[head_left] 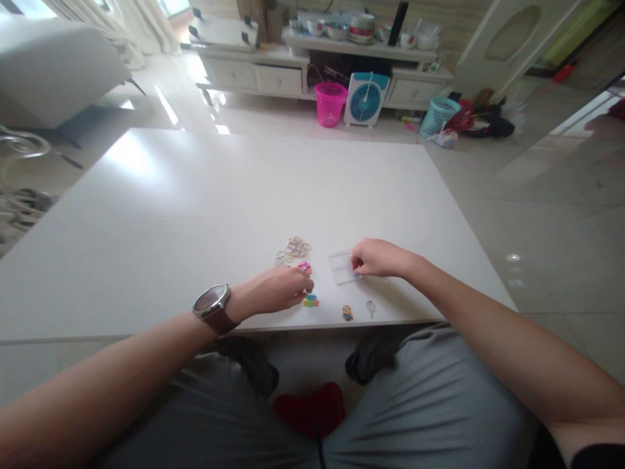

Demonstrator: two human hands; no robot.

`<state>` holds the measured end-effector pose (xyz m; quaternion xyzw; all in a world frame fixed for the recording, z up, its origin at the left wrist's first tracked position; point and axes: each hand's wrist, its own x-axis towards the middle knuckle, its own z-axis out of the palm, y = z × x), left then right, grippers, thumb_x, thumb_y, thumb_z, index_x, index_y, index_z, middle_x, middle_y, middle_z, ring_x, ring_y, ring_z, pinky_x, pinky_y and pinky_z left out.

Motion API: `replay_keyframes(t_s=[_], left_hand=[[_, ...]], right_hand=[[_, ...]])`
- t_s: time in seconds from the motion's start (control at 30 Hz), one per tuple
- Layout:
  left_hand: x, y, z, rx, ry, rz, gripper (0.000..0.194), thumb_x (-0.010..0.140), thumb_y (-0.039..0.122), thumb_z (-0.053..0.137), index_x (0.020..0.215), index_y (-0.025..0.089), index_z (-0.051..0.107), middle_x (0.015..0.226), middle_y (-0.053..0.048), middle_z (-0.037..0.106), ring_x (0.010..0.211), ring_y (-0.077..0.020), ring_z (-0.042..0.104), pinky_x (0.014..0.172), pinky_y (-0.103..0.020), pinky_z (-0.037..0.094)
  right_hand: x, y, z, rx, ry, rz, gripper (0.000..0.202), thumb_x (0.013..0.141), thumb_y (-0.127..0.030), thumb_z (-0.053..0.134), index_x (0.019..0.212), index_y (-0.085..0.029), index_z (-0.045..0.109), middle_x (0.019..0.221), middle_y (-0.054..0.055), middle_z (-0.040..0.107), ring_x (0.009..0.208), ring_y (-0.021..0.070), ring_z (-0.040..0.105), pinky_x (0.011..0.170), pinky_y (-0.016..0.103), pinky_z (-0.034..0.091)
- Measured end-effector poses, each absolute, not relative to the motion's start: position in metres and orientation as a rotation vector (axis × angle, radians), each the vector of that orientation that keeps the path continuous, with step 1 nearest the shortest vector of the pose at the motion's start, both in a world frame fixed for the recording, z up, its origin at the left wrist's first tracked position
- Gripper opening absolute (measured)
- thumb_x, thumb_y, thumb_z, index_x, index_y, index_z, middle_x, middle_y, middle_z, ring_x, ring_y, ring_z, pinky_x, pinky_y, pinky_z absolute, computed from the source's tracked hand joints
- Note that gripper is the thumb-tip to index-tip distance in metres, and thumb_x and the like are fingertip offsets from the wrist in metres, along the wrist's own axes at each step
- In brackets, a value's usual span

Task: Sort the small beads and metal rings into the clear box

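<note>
My left hand (pixel 278 288) hovers over the table between a pile of pink and orange small pieces (pixel 305 267) and a pile of green, blue and orange ones (pixel 311 301). Its fingers are pinched together; whatever they hold is hidden. My right hand (pixel 375 258) reaches into a clear plastic box with compartments (pixel 339 268), fingertips closed and pointing down. A small bluish bit shows under them, too small to name. Thin pastel rings like rubber bands (pixel 297 247) lie in a heap beyond my left hand. Close to the table edge lie a yellow and blue cartoon figure (pixel 347 313) and a small greyish, key-like piece (pixel 370 308).
The white table (pixel 219 195) ends just before my lap. Across the floor stand a pink basket (pixel 331 104), a blue and white box fan (pixel 367 99) and a light blue basket (pixel 439 117), before a low cabinet (pixel 278 79) with dishes on top.
</note>
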<state>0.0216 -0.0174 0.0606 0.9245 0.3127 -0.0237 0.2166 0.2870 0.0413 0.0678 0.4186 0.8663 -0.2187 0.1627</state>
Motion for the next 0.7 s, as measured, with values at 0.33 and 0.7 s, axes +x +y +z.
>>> replay_keyframes(t_s=[0.33, 0.7], left_hand=[[0.019, -0.015, 0.049, 2.548, 0.866, -0.036, 0.02, 0.085, 0.014, 0.054, 0.092, 0.022, 0.071, 0.086, -0.003, 0.071, 0.075, -0.0161, 0.065, 0.066, -0.026, 0.045], [0.022, -0.019, 0.06, 2.647, 0.849, -0.068, 0.018, 0.085, 0.012, 0.054, 0.086, 0.02, 0.07, 0.086, -0.005, 0.07, 0.076, -0.0182, 0.066, 0.067, -0.028, 0.045]], right_hand=[[0.286, 0.038, 0.069, 1.173, 2.502, -0.628, 0.023, 0.075, -0.016, 0.061, 0.087, -0.021, 0.08, 0.082, 0.005, 0.076, 0.071, 0.0166, 0.064, 0.058, 0.025, 0.037], [0.285, 0.036, 0.069, 1.156, 2.48, -0.487, 0.017, 0.077, -0.019, 0.062, 0.082, -0.022, 0.078, 0.08, 0.007, 0.075, 0.071, 0.0198, 0.065, 0.058, 0.027, 0.035]])
